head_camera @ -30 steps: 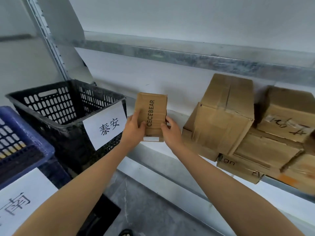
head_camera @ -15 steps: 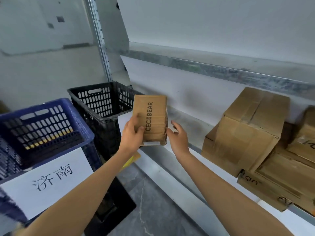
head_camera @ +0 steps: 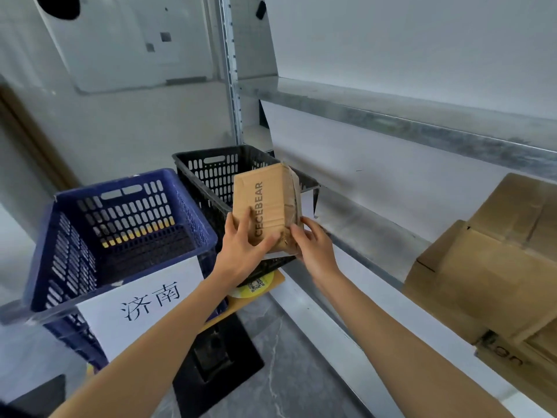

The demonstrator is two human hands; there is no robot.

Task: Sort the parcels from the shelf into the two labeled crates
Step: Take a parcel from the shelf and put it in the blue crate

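Observation:
A small brown parcel [head_camera: 265, 206] printed CECEBEAR stands upright in the air in front of the black crate [head_camera: 211, 164]. My left hand [head_camera: 241, 251] grips its lower left side and my right hand [head_camera: 313, 248] holds its lower right edge. The blue crate [head_camera: 120, 188] sits to the left of the black one and carries a white paper label [head_camera: 150, 300] with Chinese characters. The black crate's label is hidden behind the parcel and my hands. More brown parcels [head_camera: 488, 276] are stacked on the metal shelf [head_camera: 376, 236] at the right.
A steel shelf upright [head_camera: 230, 70] rises behind the black crate. An upper shelf beam [head_camera: 422, 125] runs across the right. A yellow sticker with a QR code [head_camera: 256, 286] lies under the black crate. Grey marbled floor [head_camera: 295, 372] shows below my arms.
The view has swung left, so both crates sit nearer the middle and the stacked parcels slid to the right. Both hands carried the parcel from the shelf over to the black crate's front.

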